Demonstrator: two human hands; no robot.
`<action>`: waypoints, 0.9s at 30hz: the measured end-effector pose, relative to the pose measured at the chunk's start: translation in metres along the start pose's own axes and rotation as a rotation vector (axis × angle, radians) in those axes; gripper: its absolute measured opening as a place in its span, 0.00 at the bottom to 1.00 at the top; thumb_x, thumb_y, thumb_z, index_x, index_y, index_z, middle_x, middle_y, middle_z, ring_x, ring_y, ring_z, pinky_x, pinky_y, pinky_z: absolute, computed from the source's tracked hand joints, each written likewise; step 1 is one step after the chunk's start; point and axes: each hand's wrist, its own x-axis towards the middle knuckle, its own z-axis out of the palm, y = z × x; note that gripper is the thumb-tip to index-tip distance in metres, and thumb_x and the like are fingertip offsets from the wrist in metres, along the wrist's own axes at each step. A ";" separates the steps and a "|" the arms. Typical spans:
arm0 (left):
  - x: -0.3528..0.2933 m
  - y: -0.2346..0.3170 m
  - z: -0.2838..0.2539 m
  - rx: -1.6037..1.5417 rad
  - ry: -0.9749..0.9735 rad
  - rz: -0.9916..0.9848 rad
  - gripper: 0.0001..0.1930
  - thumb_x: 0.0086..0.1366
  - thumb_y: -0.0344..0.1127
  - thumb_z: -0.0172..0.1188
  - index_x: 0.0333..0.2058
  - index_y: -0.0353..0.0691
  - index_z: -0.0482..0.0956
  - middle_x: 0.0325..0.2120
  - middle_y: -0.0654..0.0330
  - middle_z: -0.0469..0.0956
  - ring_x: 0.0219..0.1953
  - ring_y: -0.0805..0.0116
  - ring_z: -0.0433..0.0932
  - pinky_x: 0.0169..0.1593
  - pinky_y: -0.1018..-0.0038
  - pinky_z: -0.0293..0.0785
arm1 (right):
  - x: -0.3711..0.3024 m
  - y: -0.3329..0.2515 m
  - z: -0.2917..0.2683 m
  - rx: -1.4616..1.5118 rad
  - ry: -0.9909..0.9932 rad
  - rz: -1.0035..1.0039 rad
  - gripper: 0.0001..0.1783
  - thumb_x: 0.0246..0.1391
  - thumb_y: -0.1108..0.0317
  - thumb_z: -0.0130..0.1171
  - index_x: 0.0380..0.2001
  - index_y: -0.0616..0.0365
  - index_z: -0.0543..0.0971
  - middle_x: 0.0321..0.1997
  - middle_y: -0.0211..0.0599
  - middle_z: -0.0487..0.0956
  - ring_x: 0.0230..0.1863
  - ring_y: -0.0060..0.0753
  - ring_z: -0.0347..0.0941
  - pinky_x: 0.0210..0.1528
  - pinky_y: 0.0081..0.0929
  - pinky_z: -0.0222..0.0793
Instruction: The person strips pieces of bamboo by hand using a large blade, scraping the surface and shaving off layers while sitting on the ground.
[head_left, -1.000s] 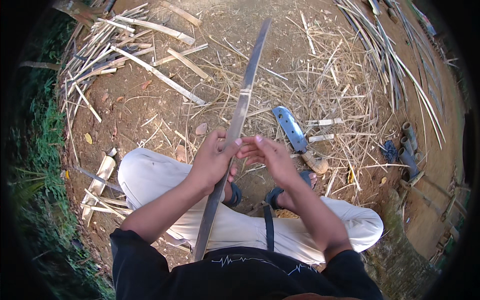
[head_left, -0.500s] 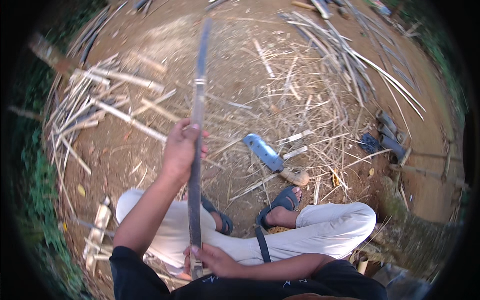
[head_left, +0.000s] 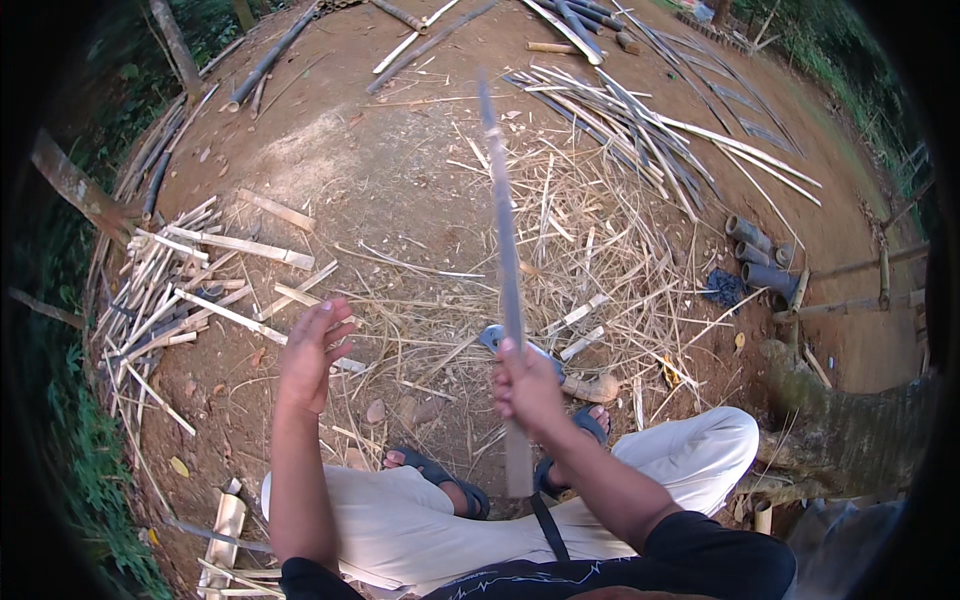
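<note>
My right hand [head_left: 528, 390] is wrapped round a long, dark-skinned bamboo strip [head_left: 508, 250] near its lower part. The strip stands nearly upright in front of me, its far end slightly blurred. My left hand [head_left: 312, 358] is raised to the left, apart from the strip, with its fingers spread and nothing in them. On the ground beyond my right foot lies a machete with a broad blade and a wooden handle [head_left: 592, 387]. The strip and my right hand cover part of its blade.
A heap of split bamboo pieces [head_left: 170, 290] lies at the left. Shavings [head_left: 560, 225] litter the ground ahead. Long strips [head_left: 640, 130] are piled at the far right, near short bamboo tubes [head_left: 765, 260]. A tree trunk [head_left: 850, 420] stands close on my right.
My left hand has let go of the bamboo strip and moved left. My right hand now grips the strip higher up, and the strip has shifted to the right. The view has tilted up.
</note>
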 end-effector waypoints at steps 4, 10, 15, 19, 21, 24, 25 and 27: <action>-0.001 -0.018 0.018 0.107 -0.081 -0.007 0.22 0.73 0.49 0.49 0.53 0.35 0.74 0.46 0.52 0.79 0.46 0.64 0.79 0.50 0.70 0.75 | -0.007 -0.033 -0.006 -0.047 -0.038 -0.088 0.16 0.68 0.53 0.49 0.33 0.51 0.63 0.21 0.23 0.61 0.15 0.13 0.55 0.12 0.16 0.54; -0.001 -0.027 0.073 -0.388 -0.426 -0.109 0.36 0.71 0.64 0.41 0.56 0.32 0.67 0.44 0.47 0.79 0.48 0.59 0.80 0.55 0.67 0.76 | -0.045 -0.002 0.021 -0.300 -0.203 -0.010 0.13 0.68 0.58 0.50 0.33 0.53 0.64 0.20 0.24 0.62 0.14 0.14 0.58 0.13 0.18 0.58; -0.016 -0.033 0.077 -0.771 -0.237 -0.196 0.23 0.72 0.60 0.45 0.37 0.43 0.65 0.20 0.67 0.65 0.15 0.77 0.65 0.19 0.76 0.67 | -0.057 0.044 0.033 -0.412 -0.328 0.038 0.12 0.66 0.62 0.55 0.32 0.59 0.70 0.21 0.31 0.74 0.18 0.20 0.70 0.19 0.20 0.67; -0.015 -0.018 0.060 -0.809 -0.074 -0.120 0.21 0.72 0.57 0.47 0.34 0.44 0.62 0.17 0.70 0.58 0.13 0.81 0.54 0.14 0.80 0.54 | -0.059 0.044 0.034 -0.480 -0.443 0.161 0.10 0.63 0.66 0.58 0.37 0.63 0.75 0.24 0.34 0.78 0.22 0.22 0.74 0.24 0.21 0.71; -0.007 -0.016 0.058 -0.709 0.002 -0.038 0.20 0.73 0.56 0.46 0.34 0.44 0.62 0.17 0.70 0.57 0.13 0.81 0.54 0.14 0.80 0.54 | -0.057 0.041 0.030 -0.601 -0.453 0.141 0.09 0.62 0.67 0.59 0.36 0.63 0.76 0.24 0.33 0.78 0.22 0.21 0.74 0.25 0.21 0.70; 0.001 -0.006 0.050 -0.686 0.102 0.043 0.20 0.73 0.55 0.45 0.34 0.44 0.62 0.17 0.70 0.57 0.13 0.81 0.54 0.14 0.79 0.54 | -0.049 0.037 0.031 -0.779 -0.396 0.089 0.09 0.59 0.67 0.62 0.33 0.63 0.77 0.25 0.31 0.78 0.25 0.19 0.72 0.30 0.20 0.67; 0.001 -0.006 0.046 -0.727 0.098 0.039 0.20 0.73 0.55 0.45 0.33 0.44 0.61 0.17 0.70 0.57 0.13 0.81 0.54 0.14 0.79 0.54 | -0.047 0.035 0.028 -0.738 -0.425 0.119 0.09 0.59 0.67 0.63 0.33 0.62 0.78 0.26 0.30 0.78 0.27 0.18 0.72 0.32 0.20 0.67; 0.004 0.001 0.032 -0.781 0.113 0.070 0.20 0.73 0.55 0.45 0.33 0.44 0.61 0.17 0.70 0.57 0.13 0.81 0.54 0.14 0.79 0.54 | -0.042 0.035 0.028 -0.648 -0.474 0.116 0.07 0.58 0.69 0.63 0.34 0.62 0.78 0.29 0.30 0.78 0.30 0.19 0.73 0.35 0.21 0.68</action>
